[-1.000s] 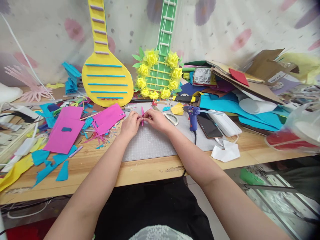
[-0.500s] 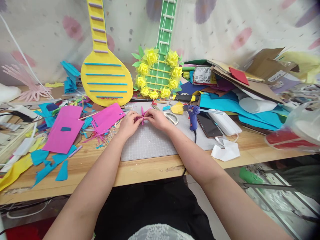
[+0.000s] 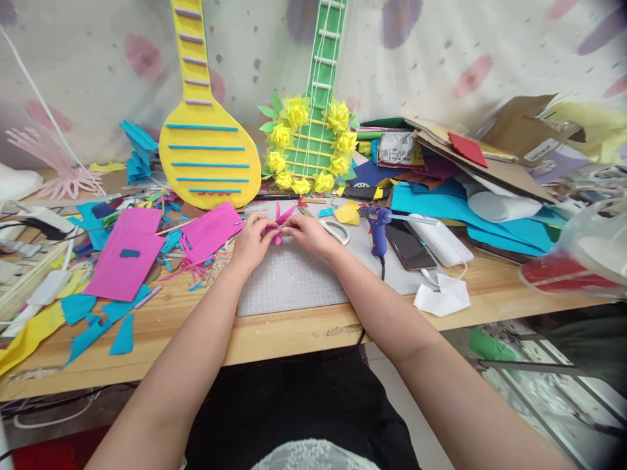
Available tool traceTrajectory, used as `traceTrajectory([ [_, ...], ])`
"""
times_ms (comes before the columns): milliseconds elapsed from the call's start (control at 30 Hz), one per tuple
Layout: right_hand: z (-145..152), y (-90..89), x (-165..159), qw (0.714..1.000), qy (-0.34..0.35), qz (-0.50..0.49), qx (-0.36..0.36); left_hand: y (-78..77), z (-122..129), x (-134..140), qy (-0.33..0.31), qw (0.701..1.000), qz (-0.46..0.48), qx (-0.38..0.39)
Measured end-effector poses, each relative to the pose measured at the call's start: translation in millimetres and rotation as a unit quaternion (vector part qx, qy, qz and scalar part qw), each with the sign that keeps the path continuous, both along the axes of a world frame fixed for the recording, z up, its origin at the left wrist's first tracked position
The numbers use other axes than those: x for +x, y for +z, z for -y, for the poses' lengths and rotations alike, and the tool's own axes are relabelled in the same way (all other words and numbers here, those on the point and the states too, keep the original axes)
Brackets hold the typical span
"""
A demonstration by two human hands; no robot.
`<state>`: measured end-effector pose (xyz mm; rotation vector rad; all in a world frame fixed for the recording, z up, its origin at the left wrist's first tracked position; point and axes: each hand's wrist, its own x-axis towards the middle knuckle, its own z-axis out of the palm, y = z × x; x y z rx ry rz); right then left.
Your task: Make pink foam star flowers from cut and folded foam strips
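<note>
Between my fingertips is a small magenta paper flower (image 3: 283, 214) with pointed petals, just above the grey cutting mat (image 3: 289, 281). My left hand (image 3: 253, 241) pinches it from the left. From the right, my right hand (image 3: 309, 234) grips it with thumb and fingers, the two hands nearly touching. Part of the flower is hidden behind the fingers. Scissors (image 3: 336, 231) with a pale handle lie just right of my right hand. Beyond them stands a blue glue gun (image 3: 378, 230). Magenta sheets (image 3: 211, 230) lie left of my left hand.
A yellow paper guitar shape (image 3: 208, 153) and a green one (image 3: 313, 140) ringed with yellow flowers lean at the back. A phone (image 3: 410, 244) and a white power bank (image 3: 441, 239) lie right. Blue scraps (image 3: 122, 334) litter the left; stacked sheets and cardboard (image 3: 494, 166) fill the back right.
The magenta flower has turned in my fingers, and its petals now show wider and higher above the fingertips. Both hands stay in nearly the same place.
</note>
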<state>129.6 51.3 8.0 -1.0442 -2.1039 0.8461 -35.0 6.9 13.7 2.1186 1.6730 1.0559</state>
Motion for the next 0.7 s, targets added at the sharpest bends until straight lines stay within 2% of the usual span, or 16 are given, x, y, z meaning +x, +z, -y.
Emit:
traceTrajectory([
  [167, -0.1, -0.2, -0.3, 1.000, 0.007, -0.013, 0.021, -1.0, -0.9, -0.9, 0.000, 1.000, 0.003, 0.002],
  [533, 4.3, 4.9, 1.1, 0.996, 0.026, 0.026, 0.079, -3.6, -3.1, -1.6, 0.024, 0.998, -0.054, -0.020],
  [633, 5.4, 3.4, -0.6, 0.996, 0.011, 0.038, 0.080, -5.0, -3.8, -1.5, 0.025, 0.998, -0.049, -0.015],
  [700, 6.4, 2.1, -3.5, 0.996, -0.017, 0.036, 0.080, -5.0, -3.0, 0.2, 0.053, 0.998, -0.021, 0.005],
])
